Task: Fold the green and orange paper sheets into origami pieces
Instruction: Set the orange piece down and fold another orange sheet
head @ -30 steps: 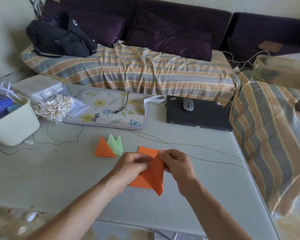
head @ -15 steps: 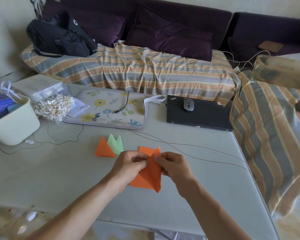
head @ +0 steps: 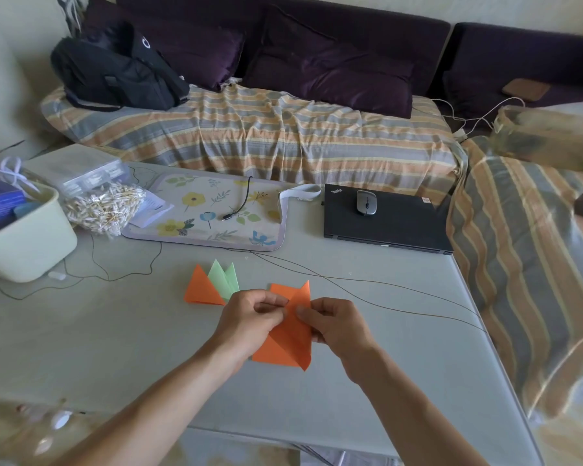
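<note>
— Two hands on one sheet, is that what you record?

— Yes. The left hand (head: 249, 317) and the right hand (head: 334, 326) both pinch the orange sheet (head: 288, 344) near its upper middle, fingers curled onto the paper. The sheet sits at the near centre of the desk (head: 115, 348); whether its lower edge touches the surface I cannot tell.

— Why hold it there?

— My judgement: the thumbs meet close together so a small flap can be creased between them. The sheet already shows a diagonal fold and a point standing up at its far edge, so the work on it looks well advanced but not finished.

— And the other pieces?

— To the left and a little farther off, a folded orange piece (head: 201, 290) lies flat on the desk with a folded green piece (head: 223, 279) overlapping it on the right. They appear set aside within reach, just clear of the working spot.

— Anything near enough to interfere?

— A thin cable (head: 367, 282) runs across the desk just beyond the hands. A floral mat (head: 196, 210), a closed laptop (head: 398, 223) carrying a mouse (head: 366, 202), and a cream tub (head: 24, 243) lie farther off.
</note>
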Demonstrator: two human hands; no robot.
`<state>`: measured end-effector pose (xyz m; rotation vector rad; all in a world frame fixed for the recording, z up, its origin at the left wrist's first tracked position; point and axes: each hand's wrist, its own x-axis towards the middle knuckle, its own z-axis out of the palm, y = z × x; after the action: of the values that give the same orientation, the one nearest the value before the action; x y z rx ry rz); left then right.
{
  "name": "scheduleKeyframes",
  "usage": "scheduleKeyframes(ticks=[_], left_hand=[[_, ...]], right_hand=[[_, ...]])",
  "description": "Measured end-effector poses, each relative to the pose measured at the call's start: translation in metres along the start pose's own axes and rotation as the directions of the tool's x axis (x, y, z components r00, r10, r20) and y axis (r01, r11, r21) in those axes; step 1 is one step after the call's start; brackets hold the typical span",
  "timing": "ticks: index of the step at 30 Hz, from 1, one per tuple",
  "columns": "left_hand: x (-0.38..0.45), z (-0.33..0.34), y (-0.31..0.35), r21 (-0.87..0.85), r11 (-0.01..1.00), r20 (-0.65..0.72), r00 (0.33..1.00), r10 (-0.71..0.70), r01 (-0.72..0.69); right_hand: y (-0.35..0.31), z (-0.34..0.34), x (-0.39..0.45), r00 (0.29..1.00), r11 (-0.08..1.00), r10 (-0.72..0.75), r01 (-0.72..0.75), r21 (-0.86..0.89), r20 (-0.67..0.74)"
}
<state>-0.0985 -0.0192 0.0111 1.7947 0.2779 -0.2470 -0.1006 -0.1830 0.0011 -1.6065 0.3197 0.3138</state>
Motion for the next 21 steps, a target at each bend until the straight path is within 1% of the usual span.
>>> scheduleKeyframes(ticks=[3, 6, 12, 16, 21], left_hand=[[0.0004, 0.0003, 0.0006, -0.009, 1.000, -0.027, 1.000, 0.002, -0.002], [0.0009, -0.0008, 0.0011, -0.036, 0.999, -0.067, 0.998, -0.002, 0.000], [0.0006, 0.0004, 0.0016, -0.050, 0.999, -0.086, 0.996, -0.002, -0.003], [0.0029, -0.0009, 0.0018, -0.071, 0.997, -0.131, 0.991, 0.007, -0.016], [0.0047, -0.0010, 0.0004, -0.097, 0.995, -0.142, 0.990, -0.002, -0.012]], right_hand=[[-0.0024, -0.0007, -0.0017, 1.000, 1.000, 0.019, -0.019, 0.020, 0.026], [-0.0026, -0.0003, -0.0048, 0.997, 0.999, 0.039, -0.039, -0.012, 0.071], [-0.0025, -0.0003, -0.0035, 0.999, 0.999, 0.014, -0.013, -0.036, 0.039], [-0.0015, -0.0005, -0.0036, 0.995, 0.998, 0.053, -0.051, -0.029, 0.081], [0.0000, -0.0003, -0.0019, 0.998, 0.997, 0.027, -0.023, -0.068, 0.060]])
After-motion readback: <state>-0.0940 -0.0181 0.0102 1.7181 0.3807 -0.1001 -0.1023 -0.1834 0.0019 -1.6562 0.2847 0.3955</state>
